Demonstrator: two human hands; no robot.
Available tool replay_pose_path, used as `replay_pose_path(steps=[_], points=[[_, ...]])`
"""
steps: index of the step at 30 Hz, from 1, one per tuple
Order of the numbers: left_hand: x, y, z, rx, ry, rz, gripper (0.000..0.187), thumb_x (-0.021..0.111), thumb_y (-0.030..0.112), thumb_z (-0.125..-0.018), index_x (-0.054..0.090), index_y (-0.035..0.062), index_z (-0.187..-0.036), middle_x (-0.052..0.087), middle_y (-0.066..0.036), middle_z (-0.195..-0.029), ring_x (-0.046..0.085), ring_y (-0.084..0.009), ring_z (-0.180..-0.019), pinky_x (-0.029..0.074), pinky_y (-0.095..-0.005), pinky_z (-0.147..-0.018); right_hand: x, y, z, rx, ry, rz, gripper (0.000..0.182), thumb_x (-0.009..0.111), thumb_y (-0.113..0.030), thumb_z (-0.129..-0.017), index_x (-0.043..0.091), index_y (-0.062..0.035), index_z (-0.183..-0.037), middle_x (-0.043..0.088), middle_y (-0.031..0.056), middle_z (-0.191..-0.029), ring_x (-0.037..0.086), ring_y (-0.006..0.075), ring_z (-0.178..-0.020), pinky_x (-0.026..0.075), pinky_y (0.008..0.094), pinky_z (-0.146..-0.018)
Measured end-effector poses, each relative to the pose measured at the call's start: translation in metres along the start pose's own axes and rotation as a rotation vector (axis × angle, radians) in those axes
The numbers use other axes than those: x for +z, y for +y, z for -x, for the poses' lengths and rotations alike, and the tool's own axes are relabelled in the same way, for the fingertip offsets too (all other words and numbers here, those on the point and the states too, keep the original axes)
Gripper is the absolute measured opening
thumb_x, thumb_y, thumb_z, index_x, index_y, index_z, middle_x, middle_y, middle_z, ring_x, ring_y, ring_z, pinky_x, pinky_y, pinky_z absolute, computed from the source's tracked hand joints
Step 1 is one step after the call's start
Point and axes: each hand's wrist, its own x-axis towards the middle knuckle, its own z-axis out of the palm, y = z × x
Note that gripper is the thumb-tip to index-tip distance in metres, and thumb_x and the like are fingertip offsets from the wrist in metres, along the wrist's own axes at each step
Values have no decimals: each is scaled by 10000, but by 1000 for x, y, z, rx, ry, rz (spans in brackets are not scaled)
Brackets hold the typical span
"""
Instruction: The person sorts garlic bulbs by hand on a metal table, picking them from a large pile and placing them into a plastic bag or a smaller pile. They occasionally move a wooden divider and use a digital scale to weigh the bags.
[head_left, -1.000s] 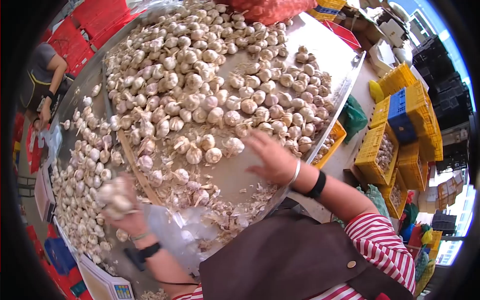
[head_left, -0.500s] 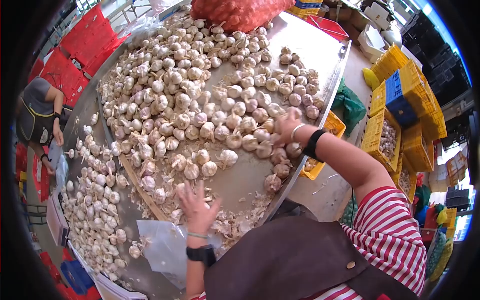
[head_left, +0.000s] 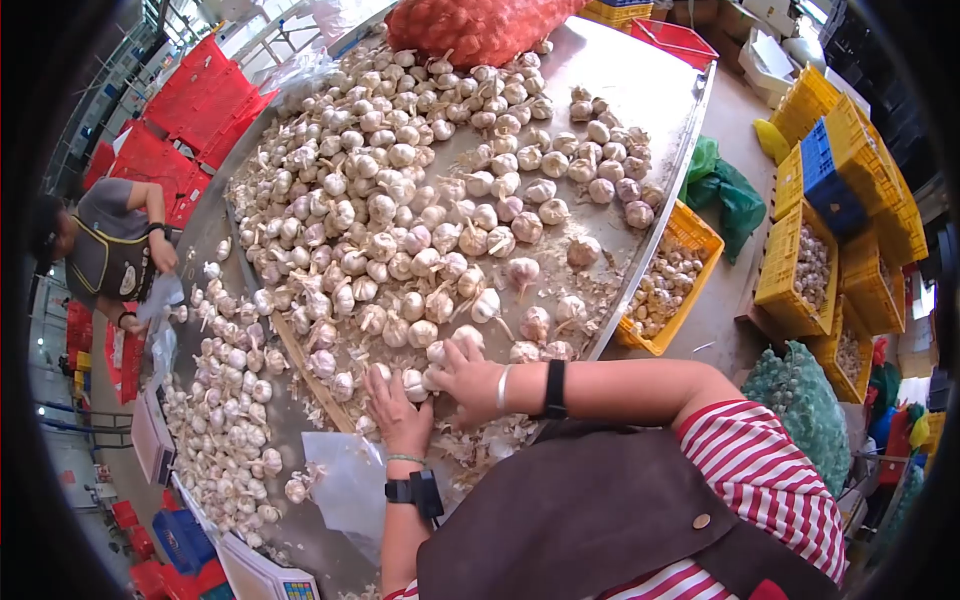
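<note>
At the near part of the steel table (head_left: 640,110), my left hand (head_left: 400,418) has its fingers stretched out beside a few garlic bulbs. My right hand (head_left: 468,382) reaches in from the right, fingers extended and touching bulbs. Between the two hands lies a white garlic bulb (head_left: 414,386). A large heap of garlic bulbs (head_left: 370,190) spreads beyond the hands. Loose papery skins (head_left: 490,440) lie close to my right wrist. To the left of my left wrist is a clear plastic sheet (head_left: 345,480).
A wooden strip (head_left: 305,365) separates the heap from more garlic bulbs (head_left: 225,410) on the left. A red net sack (head_left: 480,25) sits at the far end. Yellow crates (head_left: 795,290) stand to the right. Another person (head_left: 115,240) handles plastic at the left; a scale (head_left: 265,570) is lower left.
My right hand has swept from the table's right edge toward my left hand, and bulbs have come nearer. Bare metal now shows where the right-hand bulbs lay. The view has shifted slightly.
</note>
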Motion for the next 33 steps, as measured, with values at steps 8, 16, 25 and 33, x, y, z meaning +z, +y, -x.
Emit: replay_pose_path(steps=[8,16,25,33], points=[[-5,9,4,72,96,-35,519,740,163,-683,614,103,-1183,595,-95,-1198,466,-348,-1208,340,-515,-1036,-96,96,51,176,97,-154,417,742,-321,-755,677,-83,-1091,693,161,-984,659,350,-937,526,425,-820],[-24,-11,-8,-212,170,804,390,641,83,-821,586,70,-1206,600,-70,-1203,574,-281,-1073,466,-425,-961,-111,126,5,195,221,108,321,669,-104,-785,572,-28,-1081,647,210,-987,612,396,-996,507,482,-837],[-40,-21,-17,-529,-16,1880,269,652,265,-893,625,66,-1073,658,-94,-986,654,-219,-902,572,-410,-774,-87,154,-23,74,263,-43,351,683,-98,-762,545,-6,-1072,659,184,-891,654,355,-888,520,433,-800],[-36,59,-72,92,-360,108,410,708,257,-795,597,87,-1152,632,-165,-1008,630,-351,-932,515,-443,-810,-144,131,55,-188,156,-1641,748,788,-224,-768,411,-5,-1376,586,165,-1247,607,261,-1133,529,387,-956]])
